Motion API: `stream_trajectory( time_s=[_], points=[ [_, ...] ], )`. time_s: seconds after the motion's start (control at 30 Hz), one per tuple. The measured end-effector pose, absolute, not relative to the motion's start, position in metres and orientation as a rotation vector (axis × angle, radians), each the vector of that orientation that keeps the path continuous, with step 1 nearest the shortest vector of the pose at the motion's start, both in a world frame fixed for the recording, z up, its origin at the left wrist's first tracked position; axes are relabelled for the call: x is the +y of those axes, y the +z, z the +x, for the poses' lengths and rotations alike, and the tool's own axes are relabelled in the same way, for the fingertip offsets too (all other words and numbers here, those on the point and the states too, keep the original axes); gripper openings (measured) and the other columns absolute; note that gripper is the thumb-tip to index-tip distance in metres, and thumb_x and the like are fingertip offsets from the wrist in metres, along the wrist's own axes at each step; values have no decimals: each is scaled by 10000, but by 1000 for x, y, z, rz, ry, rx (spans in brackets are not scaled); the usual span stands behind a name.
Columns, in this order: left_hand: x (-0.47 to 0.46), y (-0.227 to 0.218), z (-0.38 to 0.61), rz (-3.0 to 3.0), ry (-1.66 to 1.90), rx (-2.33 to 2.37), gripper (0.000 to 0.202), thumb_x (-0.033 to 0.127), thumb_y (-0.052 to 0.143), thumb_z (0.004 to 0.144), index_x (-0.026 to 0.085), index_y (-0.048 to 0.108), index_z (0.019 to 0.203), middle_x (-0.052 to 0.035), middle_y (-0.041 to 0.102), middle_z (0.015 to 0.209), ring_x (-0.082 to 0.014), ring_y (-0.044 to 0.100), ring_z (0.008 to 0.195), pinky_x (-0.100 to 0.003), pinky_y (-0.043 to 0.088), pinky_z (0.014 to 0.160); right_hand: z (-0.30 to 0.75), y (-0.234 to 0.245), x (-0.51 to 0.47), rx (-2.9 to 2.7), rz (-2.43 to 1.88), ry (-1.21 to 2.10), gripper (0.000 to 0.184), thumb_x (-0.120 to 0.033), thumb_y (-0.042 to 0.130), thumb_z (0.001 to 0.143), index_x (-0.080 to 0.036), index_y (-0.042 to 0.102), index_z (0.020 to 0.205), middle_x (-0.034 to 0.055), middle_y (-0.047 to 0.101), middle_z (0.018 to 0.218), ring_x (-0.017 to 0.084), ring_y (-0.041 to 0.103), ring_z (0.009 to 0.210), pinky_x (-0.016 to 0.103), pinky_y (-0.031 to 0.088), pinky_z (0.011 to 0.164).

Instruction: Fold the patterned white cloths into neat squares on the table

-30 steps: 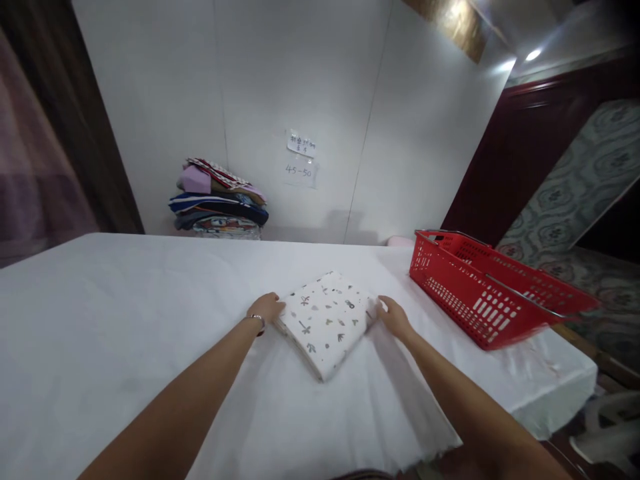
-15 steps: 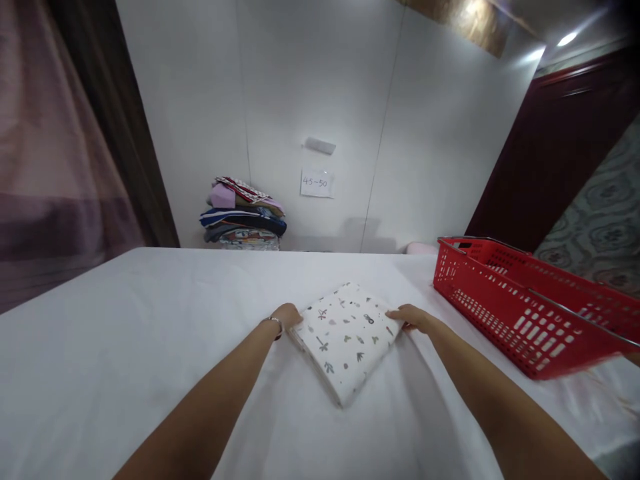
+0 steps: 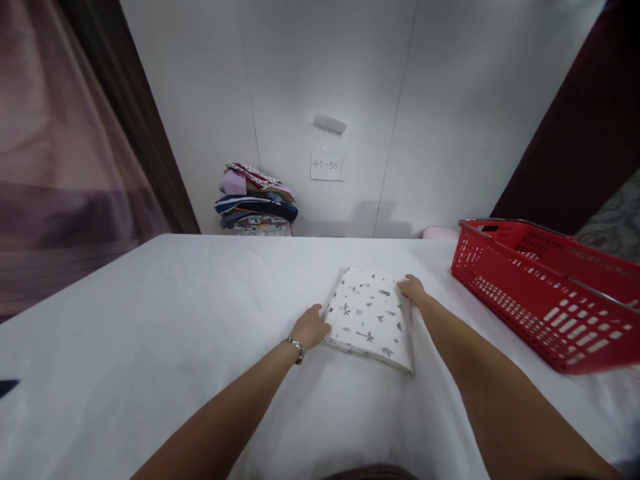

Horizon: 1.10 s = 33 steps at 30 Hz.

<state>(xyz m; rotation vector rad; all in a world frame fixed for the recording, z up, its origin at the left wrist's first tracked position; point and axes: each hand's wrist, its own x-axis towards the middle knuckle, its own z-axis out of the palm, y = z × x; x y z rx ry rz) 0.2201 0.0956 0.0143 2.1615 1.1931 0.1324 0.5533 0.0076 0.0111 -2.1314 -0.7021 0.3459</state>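
A folded white cloth (image 3: 367,313) printed with small leaves and palm trees lies on the white-covered table. My left hand (image 3: 310,327), with a metal bracelet at the wrist, holds its left edge near the front corner, the thumb against the cloth. At the far right edge, my right hand (image 3: 413,288) pinches the cloth, its fingertips partly hidden. The folded layers show along the front edge.
A red plastic basket (image 3: 530,287) with metal handles stands on the table (image 3: 150,347) at the right. Against the back wall is a stack of folded clothes (image 3: 257,203), left of a paper sign (image 3: 327,165) reading 45-50. A curtain (image 3: 75,167) hangs at left.
The cloth has turned on the table, its front edge now facing nearer to me. My left hand has come closer to me and my right hand has moved farther away. The view has shifted slightly.
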Motion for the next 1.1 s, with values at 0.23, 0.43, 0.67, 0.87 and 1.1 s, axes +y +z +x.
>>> stream_trajectory(
  time_s=[0.23, 0.43, 0.67, 0.87, 1.1],
  points=[
    [93, 7, 212, 1986, 230, 1183, 546, 423, 607, 659, 193, 482, 1138, -59, 590, 1078, -177, 579, 887, -231, 420, 717, 495, 8, -27, -1103, -2208, 148, 498, -262, 528, 747, -159, 464, 1230, 94, 346, 1378, 231, 244, 1292, 357, 190, 1067],
    [90, 4, 214, 1949, 260, 1176, 474, 353, 604, 657, 200, 517, 1097, -51, 589, 1089, -180, 565, 930, -236, 407, 752, 403, 15, -73, -1865, -2017, 312, 537, -485, 380, 844, -246, 361, 1325, 51, 313, 1406, 209, 235, 1300, 400, 192, 1054],
    [93, 4, 212, 1843, 306, 1134, 447, 394, 657, 608, 168, 580, 985, -76, 619, 1048, -208, 574, 932, -242, 426, 736, 370, 21, -85, -2045, -2042, 314, 532, -450, 370, 865, -259, 295, 1357, 57, 237, 1436, 226, 152, 1324, 465, 110, 1051],
    [90, -1, 200, 1710, 405, 985, 329, 417, 618, 650, 154, 626, 846, -55, 665, 866, -193, 596, 810, -258, 449, 665, 351, 23, -71, -1990, -1820, 110, 332, -304, 389, 867, -221, 563, 1136, 72, 539, 1208, 224, 430, 1155, 399, 308, 975],
    [79, -8, 174, 1593, 547, 772, 270, 260, 636, 646, 142, 608, 887, -32, 660, 850, -134, 594, 802, -238, 458, 740, 330, 25, -41, -1880, -1794, 99, 222, -285, 423, 854, -209, 627, 898, 47, 614, 884, 177, 520, 871, 297, 397, 793]
  ],
)
